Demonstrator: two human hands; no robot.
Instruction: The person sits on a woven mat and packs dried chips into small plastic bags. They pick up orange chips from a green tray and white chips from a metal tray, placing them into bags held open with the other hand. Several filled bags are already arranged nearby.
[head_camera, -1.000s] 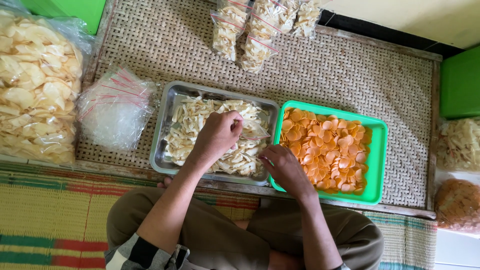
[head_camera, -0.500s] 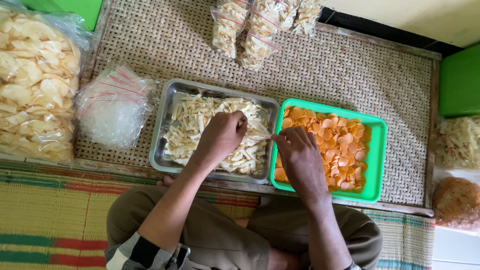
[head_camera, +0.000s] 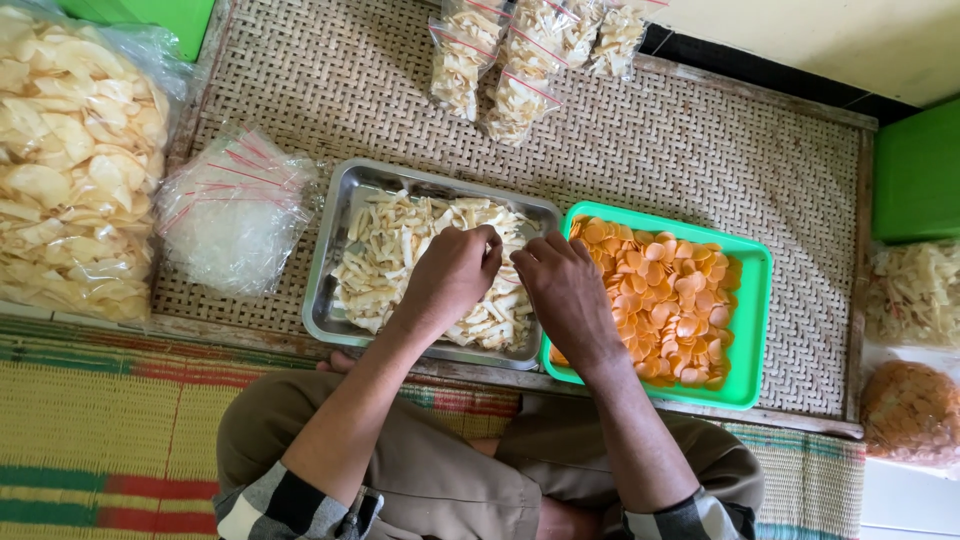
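Your right hand (head_camera: 568, 290) is shifting leftward from the green tray (head_camera: 752, 330) of orange chips (head_camera: 665, 300) and is now meeting your left hand (head_camera: 455, 275) at the border between the two trays. Both hands are hovering over the right end of the metal tray (head_camera: 325, 300), which is sitting on the woven tabletop (head_camera: 700, 150). Your left hand is curling closed, pinching pale chip sticks (head_camera: 385, 255). Your right hand is resting loosely curled; whether it is gripping anything cannot be determined.
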